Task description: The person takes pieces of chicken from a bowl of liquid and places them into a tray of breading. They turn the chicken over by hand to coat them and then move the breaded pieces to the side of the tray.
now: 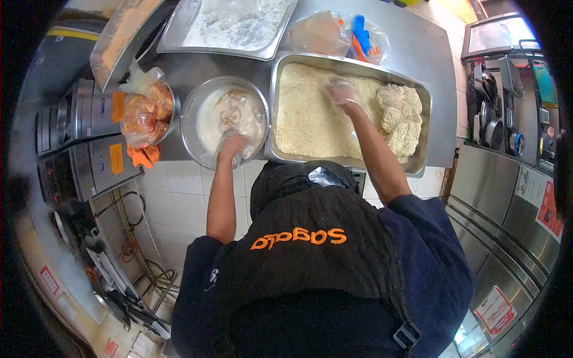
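Observation:
My left hand (234, 144), in a clear plastic glove, reaches into a round bowl (189, 128) of white batter (210, 122). Battered pieces (233, 110), likely meat, lie just beyond its fingers, which are partly hidden by the liquid. Over a deep metal tray (352, 60), my gloved right hand (342, 92) is low against the pale breadcrumbs (310, 119). Motion smears its fingers, so I cannot make out whether they hold crumbs. Large crumb-coated pieces (400, 116) rest along the tray's right side.
A metal pan (271, 45) of white flour (233, 24) stands behind the bowl. Bagged orange-red pieces (146, 113) sit left, above an orange cloth (143, 156). Plastic bags (319, 34) lie behind the crumb tray. Pans (494, 132) stand on shelving at right.

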The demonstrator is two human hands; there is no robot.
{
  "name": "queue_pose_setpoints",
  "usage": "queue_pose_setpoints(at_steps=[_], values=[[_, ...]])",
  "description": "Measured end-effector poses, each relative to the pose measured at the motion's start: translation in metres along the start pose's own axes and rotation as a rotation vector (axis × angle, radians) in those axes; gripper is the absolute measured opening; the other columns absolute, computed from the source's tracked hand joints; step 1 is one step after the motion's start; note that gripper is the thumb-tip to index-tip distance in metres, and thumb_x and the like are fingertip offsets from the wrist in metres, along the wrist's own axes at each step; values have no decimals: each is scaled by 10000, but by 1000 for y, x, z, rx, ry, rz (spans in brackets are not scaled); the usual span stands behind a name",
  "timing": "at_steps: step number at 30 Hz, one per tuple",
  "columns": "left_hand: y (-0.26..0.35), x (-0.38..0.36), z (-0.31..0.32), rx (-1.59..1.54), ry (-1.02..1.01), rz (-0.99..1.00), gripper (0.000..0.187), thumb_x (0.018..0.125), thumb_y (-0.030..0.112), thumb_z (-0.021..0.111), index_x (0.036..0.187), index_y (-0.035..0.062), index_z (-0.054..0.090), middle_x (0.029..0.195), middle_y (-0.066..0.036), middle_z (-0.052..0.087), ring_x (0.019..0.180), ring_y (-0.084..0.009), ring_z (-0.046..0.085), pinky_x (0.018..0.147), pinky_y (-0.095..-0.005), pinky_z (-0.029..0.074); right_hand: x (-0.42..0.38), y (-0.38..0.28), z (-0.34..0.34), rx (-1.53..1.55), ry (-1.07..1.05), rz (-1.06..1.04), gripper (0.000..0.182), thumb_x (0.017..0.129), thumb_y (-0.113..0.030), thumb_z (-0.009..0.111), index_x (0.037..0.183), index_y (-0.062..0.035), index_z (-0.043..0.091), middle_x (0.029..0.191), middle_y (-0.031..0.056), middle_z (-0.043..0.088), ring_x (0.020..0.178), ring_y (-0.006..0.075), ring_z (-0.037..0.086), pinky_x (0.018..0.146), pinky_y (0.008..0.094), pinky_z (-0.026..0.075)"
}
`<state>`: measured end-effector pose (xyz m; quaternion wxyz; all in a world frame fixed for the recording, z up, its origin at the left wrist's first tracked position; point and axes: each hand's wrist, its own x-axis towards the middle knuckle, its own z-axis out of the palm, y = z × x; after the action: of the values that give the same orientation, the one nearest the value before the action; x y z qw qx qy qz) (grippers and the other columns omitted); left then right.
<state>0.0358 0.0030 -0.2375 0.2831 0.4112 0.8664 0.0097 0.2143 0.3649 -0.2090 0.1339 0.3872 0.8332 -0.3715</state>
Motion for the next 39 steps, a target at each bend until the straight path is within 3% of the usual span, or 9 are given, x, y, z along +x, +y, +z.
queue_pose_setpoints(at_steps=[4, 9, 11, 14, 17, 21, 29, 33, 39], values=[[-44, 5, 19, -158, 37, 54, 226, 808, 203, 538, 871, 29, 666, 874, -146, 652, 829, -222, 627, 713, -348, 491, 29, -70, 44, 272, 205, -120, 600, 797, -536, 479, 971, 19, 626, 976, 225, 625, 901, 370, 594, 819, 431, 436], [3, -18, -39, -1139, 253, -79, 239, 788, 23, 572, 1024, 4, 600, 907, -91, 632, 818, -161, 624, 642, -271, 518, 13, -97, 38, -720, -502, -275, 541, 795, -541, 459, 1070, -106, 625, 1158, 207, 551, 1073, 273, 534, 903, 460, 388], [20, -23, -48, -1747, 240, -241, 297, 816, 43, 555, 1110, -3, 545, 928, -80, 622, 810, -162, 617, 650, -282, 528, -56, -99, 38, -508, 38, -158, 466, 793, -490, 452, 1074, -154, 611, 1218, 178, 503, 1169, 292, 450, 914, 533, 344], [35, -30, -66, -1568, 383, -271, 288, 837, 70, 543, 1114, -8, 544, 948, -94, 613, 809, -168, 616, 650, -303, 539, -75, -63, 84, -483, 577, -270, 432, 783, -447, 477, 1073, -147, 586, 1229, 152, 484, 1190, 331, 398, 917, 587, 298], [-45, -5, 50, -904, 323, -470, 290, 832, 200, 550, 1034, 0, 611, 909, -106, 630, 761, -179, 599, 692, -316, 497, -79, -59, 75, -375, 503, -355, 390, 768, -416, 526, 1034, -147, 621, 1136, 141, 536, 1114, 325, 451, 947, 544, 282], [56, -26, -67, -1850, 430, -655, 455, 888, 324, 514, 1188, -18, 507, 1011, -114, 605, 752, -220, 598, 692, -324, 495, -62, -66, 64, -365, 415, -334, 336, 815, -372, 496, 989, -109, 611, 1016, 146, 575, 1029, 315, 504, 944, 487, 317], [58, -56, -93, -1908, 150, -492, 450, 868, 177, 536, 1263, -4, 419, 1119, -143, 543, 887, -228, 591, 725, -322, 519, -34, -66, 63, -293, 451, -266, 285, 895, -308, 425, 946, -71, 573, 910, 138, 599, 892, 295, 558, 812, 474, 371], [42, -33, -72, -1907, 250, -186, 529, 795, 9, 562, 1290, 9, 375, 1108, -154, 541, 856, -236, 597, 708, -330, 536, -54, -83, 70, -560, 479, -170, 518, 895, -477, 348, 1159, -60, 509, 1156, 177, 541, 1113, 329, 480, 988, 513, 281], [42, -36, -71, -1580, 198, -433, 501, 715, 79, 649, 1169, -57, 485, 996, -153, 586, 802, -231, 607, 691, -336, 524, -62, -82, 76, -487, 418, -130, 678, 877, -544, 301, 1375, -83, 303, 1420, 178, 279, 1343, 335, 185, 1091, 495, 83]])
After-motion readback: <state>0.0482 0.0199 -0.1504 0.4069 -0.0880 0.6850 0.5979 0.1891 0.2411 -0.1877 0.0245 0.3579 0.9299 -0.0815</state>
